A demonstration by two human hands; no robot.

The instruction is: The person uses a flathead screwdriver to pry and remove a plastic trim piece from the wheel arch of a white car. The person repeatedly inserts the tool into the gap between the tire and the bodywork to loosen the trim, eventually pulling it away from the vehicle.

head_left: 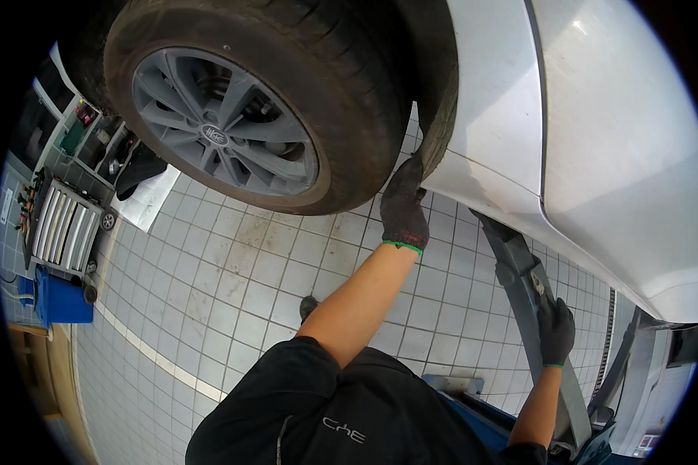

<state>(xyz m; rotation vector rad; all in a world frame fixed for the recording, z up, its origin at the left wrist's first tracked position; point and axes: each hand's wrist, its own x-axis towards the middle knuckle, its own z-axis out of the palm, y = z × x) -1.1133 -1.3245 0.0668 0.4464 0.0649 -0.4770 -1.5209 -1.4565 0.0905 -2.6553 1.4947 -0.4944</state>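
Note:
Both my hands wear dark grey work gloves. My left hand (405, 203) reaches up behind the raised car's wheel (213, 133), closed at the lower end of the black wheel arch liner (440, 143). Its fingertips are partly hidden there. The tyre (349, 147) is close beside this hand. Lower on the right, my right hand (557, 332) is closed around the edge of a grey vehicle lift arm (526, 298), which runs beneath the white car body (496, 93).
A tool cabinet with drawers (63, 226) stands at the far left beside a blue bin (63, 298). Light grey tiles cover the floor (233, 310), crossed by a pale line (159, 358). Blue lift parts (473, 411) are low on the right.

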